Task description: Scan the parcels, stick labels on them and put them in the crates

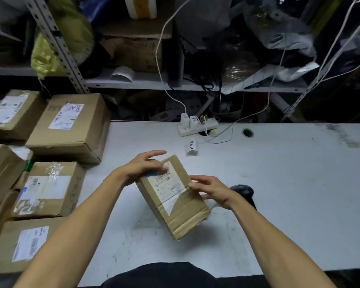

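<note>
Both of my hands hold one small cardboard parcel (pixel 173 196) just above the bench (pixel 279 194), near the middle of the frame. My left hand (pixel 142 166) has its grip on the parcel's far upper corner, thumb laid across the top of the shipping label (pixel 167 183) and fingers reaching over the far edge. My right hand (pixel 209 189) takes the right edge, thumb on the upper face and fingers curled beneath. The parcel is tilted, its labelled face turned up toward me and its near lower corner dipping toward the bench; whether that corner touches the surface I cannot tell.

Just behind my right wrist, at centre right, a black handheld scanner (pixel 244 193) rests on the bench, partly hidden by my hand. Farther back, a small white label roll (pixel 192 147) with printed characters lies near a white power strip (pixel 197 125) with plugs in it, at the bench's back edge. A round cable hole (pixel 247 133) sits to the right of the strip.

Along the left side of the frame several larger cardboard boxes (pixel 69 125) are stacked, each bearing a white shipping label. Across the top of the frame, metal shelving (pixel 56 42) holds bags, boxes and loose cables, blurred and dim.
</note>
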The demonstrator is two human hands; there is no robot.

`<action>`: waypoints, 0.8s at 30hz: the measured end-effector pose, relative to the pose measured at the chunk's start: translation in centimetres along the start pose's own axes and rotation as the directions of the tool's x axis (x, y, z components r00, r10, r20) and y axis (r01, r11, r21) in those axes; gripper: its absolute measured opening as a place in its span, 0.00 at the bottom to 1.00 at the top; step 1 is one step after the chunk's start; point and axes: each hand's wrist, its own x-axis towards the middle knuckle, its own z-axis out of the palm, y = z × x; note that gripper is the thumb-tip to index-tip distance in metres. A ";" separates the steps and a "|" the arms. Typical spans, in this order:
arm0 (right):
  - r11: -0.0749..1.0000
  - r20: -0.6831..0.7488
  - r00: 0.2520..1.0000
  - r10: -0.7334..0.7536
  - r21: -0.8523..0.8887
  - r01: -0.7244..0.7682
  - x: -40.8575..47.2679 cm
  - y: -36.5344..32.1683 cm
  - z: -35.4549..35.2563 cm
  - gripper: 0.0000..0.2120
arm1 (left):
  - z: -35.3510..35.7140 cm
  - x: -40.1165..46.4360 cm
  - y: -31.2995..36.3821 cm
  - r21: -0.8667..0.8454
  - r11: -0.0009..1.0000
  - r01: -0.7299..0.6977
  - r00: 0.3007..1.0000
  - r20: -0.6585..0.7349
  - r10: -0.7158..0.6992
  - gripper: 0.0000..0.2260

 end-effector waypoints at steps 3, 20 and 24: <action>0.997 -0.093 0.994 -0.059 0.043 0.064 0.8 0.6 0.8 0.23 | -0.8 0.2 0.1 -0.050 0.999 0.023 0.995 -0.100 -0.027 0.43; 0.881 -0.711 0.647 0.275 -0.083 -0.466 -2.6 8.4 -6.8 0.38 | 2.9 0.3 -5.9 -0.294 0.955 0.042 0.965 -0.235 -0.115 0.23; 0.878 -0.670 0.644 0.369 0.025 -0.477 -1.7 7.4 -6.2 0.17 | 2.5 -0.2 -6.0 -0.325 0.946 0.010 0.946 -0.304 -0.115 0.25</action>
